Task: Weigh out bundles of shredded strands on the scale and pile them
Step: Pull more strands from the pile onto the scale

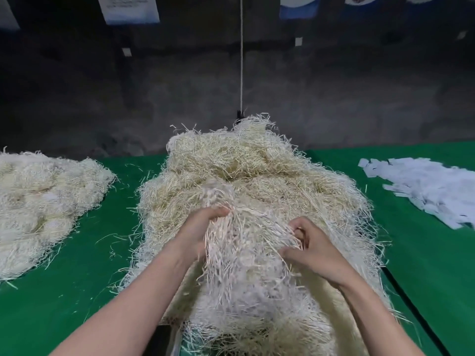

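A person's left hand (200, 229) and right hand (312, 249) both curl their fingers into a bundle of pale shredded strands (241, 255), gripping it over the near end of a large heap (244, 170) on a green desk (84, 265). A second pile (43, 199) lies to the left, white paper slips (431, 191) to the right.

The fingers (218, 211) of the left hand (198, 227) are partly buried in the bundle of strands (231, 258) it grips, and the bundle is smeared by blur. The right hand (313, 247) pinches into it, tips hidden. The left pile (38, 201) and the white slips (431, 191) run off the picture's sides. Print on the wall sheet (128, 9) is unreadable. A grey edge (174, 337) under the heap (257, 163) cannot be identified.
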A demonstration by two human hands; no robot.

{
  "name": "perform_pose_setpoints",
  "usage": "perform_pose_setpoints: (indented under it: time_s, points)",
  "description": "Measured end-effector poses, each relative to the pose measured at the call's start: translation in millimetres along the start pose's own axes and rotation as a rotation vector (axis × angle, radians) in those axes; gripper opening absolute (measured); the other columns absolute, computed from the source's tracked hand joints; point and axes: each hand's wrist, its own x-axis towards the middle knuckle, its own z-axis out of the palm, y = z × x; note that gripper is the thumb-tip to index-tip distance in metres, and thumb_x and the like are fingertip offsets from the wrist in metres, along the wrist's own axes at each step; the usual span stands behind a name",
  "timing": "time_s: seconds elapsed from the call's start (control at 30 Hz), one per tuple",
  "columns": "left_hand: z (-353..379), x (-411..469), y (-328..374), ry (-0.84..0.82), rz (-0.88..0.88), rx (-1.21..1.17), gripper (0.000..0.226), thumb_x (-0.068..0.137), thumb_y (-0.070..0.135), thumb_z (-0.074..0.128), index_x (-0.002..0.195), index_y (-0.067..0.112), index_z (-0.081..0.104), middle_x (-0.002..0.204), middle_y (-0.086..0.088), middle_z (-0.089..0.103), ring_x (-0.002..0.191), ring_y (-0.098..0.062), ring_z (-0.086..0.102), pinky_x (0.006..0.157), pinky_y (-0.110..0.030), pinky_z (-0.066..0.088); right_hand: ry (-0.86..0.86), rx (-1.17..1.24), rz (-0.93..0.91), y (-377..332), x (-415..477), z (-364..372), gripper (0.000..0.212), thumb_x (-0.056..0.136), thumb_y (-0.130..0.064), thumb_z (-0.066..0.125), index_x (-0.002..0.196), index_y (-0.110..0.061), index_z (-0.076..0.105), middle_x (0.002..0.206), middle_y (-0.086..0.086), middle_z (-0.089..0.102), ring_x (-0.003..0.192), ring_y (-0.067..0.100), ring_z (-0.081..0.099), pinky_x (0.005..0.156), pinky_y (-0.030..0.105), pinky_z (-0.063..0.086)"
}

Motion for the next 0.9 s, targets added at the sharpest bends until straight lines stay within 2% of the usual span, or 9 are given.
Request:
perform_pose_setpoints:
  time_s: [0.13,0.3,0.37,0.47,0.53,0.63,0.77,0.83,0.9]
  points:
    - [0.8,-1.2,1.8,-0.138,-0.124,-0.251,0.049,0.061,0.017,0.068,0.109,0.011,0.058,0.146,-0.024,0.033,0.123,-0.041,0.047,0.088,-0.048,0.049,0.207,0.044,0.039,-3.7,8.3,24.6,0.022,0.083,-0.001,0.062,0.084,-0.018,0.048,0.085,-0.003,0.048,0.046,-0.004,0.047,0.044,0.01,0.04]
    - [4.0,-2.2,-20.3,-0.332,-0.127,-0.078,0.138,0.043,0.018,0.089,0.15,0.006,0.004,0.15,-0.027,0.025,0.138,-0.039,0.028,0.111,-0.049,0.03,0.524,0.167,0.002,-13.0,32.7,48.5,0.01,0.088,-0.009,0.058,0.089,-0.012,0.049,0.079,0.002,0.051,0.052,0.011,0.039,0.042,0.014,0.034]
    - [4.5,-5.5,-25.0,-0.222,-0.08,0.049,0.131,0.046,0.016,0.087,0.149,0.004,0.006,0.146,-0.023,0.03,0.133,-0.035,0.037,0.108,-0.045,0.034,0.625,0.168,-0.034,-15.8,39.4,50.9,0.013,0.09,-0.011,0.056,0.095,-0.018,0.046,0.082,-0.001,0.051,0.051,0.007,0.039,0.04,0.014,0.034]
    - [-18.0,3.1,-17.2,0.006,-0.06,-0.042,0.074,0.053,0.011,0.075,0.122,0.001,0.05,0.132,-0.02,0.05,0.102,-0.025,0.06,0.085,-0.039,0.052,0.737,0.21,0.005,-9.2,46.8,41.7,0.017,0.091,-0.008,0.054,0.094,-0.023,0.048,0.089,-0.001,0.052,0.051,0.009,0.043,0.036,0.011,0.034]
    - [-38.9,8.8,-9.4,0.003,-0.082,-0.169,0.051,0.063,0.007,0.068,0.112,0.003,0.054,0.119,-0.021,0.059,0.091,-0.029,0.066,0.085,-0.045,0.052,0.772,0.173,0.085,0.2,49.7,30.0,0.015,0.091,-0.007,0.053,0.105,-0.013,0.05,0.098,0.0,0.054,0.053,0.008,0.045,0.037,0.011,0.035]
    - [-57.5,11.2,-3.8,0.05,-0.085,-0.312,0.042,0.072,0.003,0.06,0.112,0.004,0.048,0.084,-0.02,0.064,0.054,-0.024,0.065,0.054,-0.036,0.056,0.77,0.107,0.187,10.5,50.7,23.0,0.022,0.093,-0.008,0.051,0.115,-0.003,0.049,0.096,0.006,0.055,0.057,0.007,0.045,0.038,0.01,0.036]
    - [-35.4,1.7,-13.6,-0.281,-0.152,-0.342,0.033,0.072,-0.001,0.062,0.103,-0.005,0.051,0.089,-0.024,0.067,0.067,-0.028,0.067,0.059,-0.041,0.059,0.637,0.208,0.221,6.0,48.0,43.1,0.025,0.096,-0.012,0.047,0.12,-0.013,0.042,0.094,-0.009,0.045,0.072,0.008,0.049,0.05,0.009,0.038]
    - [-19.9,-3.7,-22.2,-0.373,-0.162,-0.149,0.055,0.068,0.003,0.073,0.117,-0.008,0.051,0.11,-0.019,0.061,0.085,-0.023,0.064,0.079,-0.038,0.056,0.519,0.344,0.228,1.2,47.1,55.5,0.039,0.096,-0.012,0.047,0.133,-0.015,0.037,0.115,-0.006,0.044,0.091,0.009,0.045,0.071,0.017,0.039]
    - [-5.4,-3.4,-31.3,-0.388,-0.152,-0.023,0.114,0.057,0.013,0.084,0.147,-0.003,0.016,0.134,-0.016,0.049,0.117,-0.022,0.053,0.1,-0.037,0.043,0.388,0.529,0.248,-6.4,44.4,66.8,0.047,0.094,-0.013,0.05,0.138,-0.017,0.033,0.122,-0.002,0.042,0.096,0.013,0.046,0.077,0.03,0.042]
